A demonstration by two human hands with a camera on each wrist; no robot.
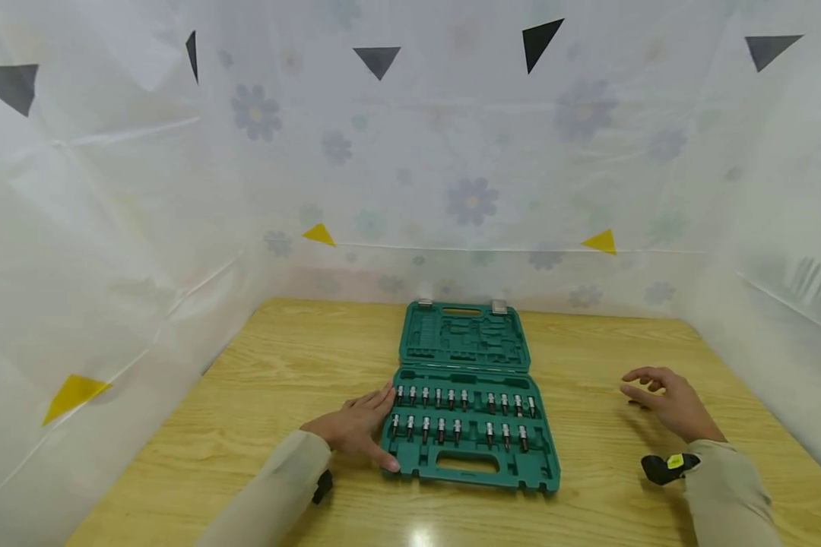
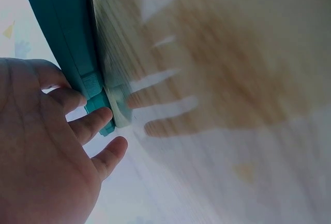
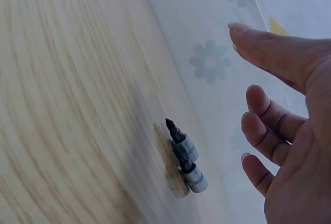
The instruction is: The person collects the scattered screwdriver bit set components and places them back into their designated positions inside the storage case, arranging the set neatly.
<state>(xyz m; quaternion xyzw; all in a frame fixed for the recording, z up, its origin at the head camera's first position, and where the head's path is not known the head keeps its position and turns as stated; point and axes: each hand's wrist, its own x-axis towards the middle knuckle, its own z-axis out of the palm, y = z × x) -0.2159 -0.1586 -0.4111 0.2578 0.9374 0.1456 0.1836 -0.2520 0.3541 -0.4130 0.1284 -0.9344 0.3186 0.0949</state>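
A green plastic case (image 1: 472, 471) lies unfolded on the wooden table, its lid (image 1: 462, 334) laid back. Two rows of silver bit sockets (image 1: 426, 429) stand in its near half. My left hand (image 1: 359, 427) rests against the case's left side, fingers stretched along the edge and thumb at the near corner. In the left wrist view, the fingertips touch the green side wall (image 2: 72, 38). My right hand (image 1: 673, 403) hovers over the table to the right, fingers loosely bent and holding nothing. Below it, two bit sockets (image 3: 194, 177) with dark tips lie side by side on the wood.
The wooden table (image 1: 301, 342) is enclosed by pale plastic sheeting (image 1: 410, 152) with flower prints. Black and yellow triangles are stuck on the sheeting. A black wrist device (image 1: 669, 468) sits on the right wrist.
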